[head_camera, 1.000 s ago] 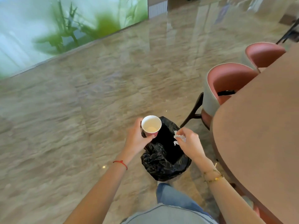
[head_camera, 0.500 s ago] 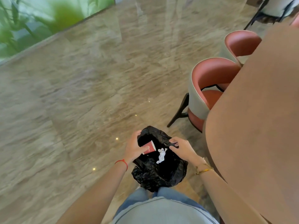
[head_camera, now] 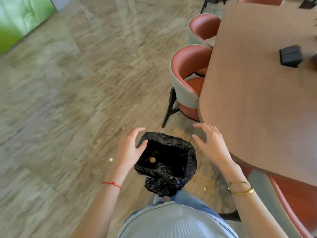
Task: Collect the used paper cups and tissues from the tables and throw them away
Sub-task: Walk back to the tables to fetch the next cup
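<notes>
Both hands empty, fingers spread: my left hand (head_camera: 127, 151) touches the rim of the black trash bag (head_camera: 173, 176) on the floor, my right hand (head_camera: 211, 145) hovers beside it near the table (head_camera: 257, 103) corner. Something round, maybe the cup (head_camera: 152, 159), sits inside. Bag's thin, floppy film; probably best gripped at the bunched rim.

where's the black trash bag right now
In the head view the black trash bag sits low centre on the floor, mouth open, between the open left hand and right hand, just left of the table.

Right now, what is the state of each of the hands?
Left hand: open, holding nothing, thumb at the trash bag rim.
Right hand: open, empty.
</notes>
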Demonstrator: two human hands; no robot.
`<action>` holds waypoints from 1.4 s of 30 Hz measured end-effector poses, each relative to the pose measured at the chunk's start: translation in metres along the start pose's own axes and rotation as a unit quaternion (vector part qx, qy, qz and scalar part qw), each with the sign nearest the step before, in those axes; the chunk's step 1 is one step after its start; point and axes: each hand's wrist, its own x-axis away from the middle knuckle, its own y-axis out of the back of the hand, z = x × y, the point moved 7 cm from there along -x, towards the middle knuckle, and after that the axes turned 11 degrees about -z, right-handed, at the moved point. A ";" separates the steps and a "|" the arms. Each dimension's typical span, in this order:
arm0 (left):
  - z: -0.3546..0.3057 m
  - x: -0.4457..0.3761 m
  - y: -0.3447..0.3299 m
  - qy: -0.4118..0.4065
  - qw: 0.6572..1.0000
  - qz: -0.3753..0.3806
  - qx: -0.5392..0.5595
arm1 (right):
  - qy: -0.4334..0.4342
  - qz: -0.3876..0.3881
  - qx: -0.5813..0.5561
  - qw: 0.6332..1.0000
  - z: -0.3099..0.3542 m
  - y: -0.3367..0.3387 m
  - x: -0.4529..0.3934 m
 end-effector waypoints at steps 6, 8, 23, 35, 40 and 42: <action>-0.054 0.011 0.010 -0.106 0.994 0.030 0.017 | -0.069 -0.071 0.019 0.995 -0.006 0.045 0.068; -0.079 0.017 0.004 -0.155 0.987 0.047 0.011 | -0.100 -0.092 0.031 0.990 -0.012 0.063 0.094; -0.300 0.176 -0.111 -0.382 0.889 0.224 0.116 | -0.296 -0.317 0.061 0.899 -0.099 0.225 0.366; -0.503 0.426 -0.209 -0.493 0.779 0.333 0.197 | -0.440 -0.420 0.127 0.783 -0.185 0.373 0.633; -0.567 0.490 -0.247 -0.519 0.737 0.385 0.198 | -0.488 -0.455 0.123 0.735 -0.224 0.409 0.702; -0.594 0.511 -0.267 -0.531 0.725 0.393 0.196 | -0.502 -0.466 0.127 0.717 -0.244 0.426 0.723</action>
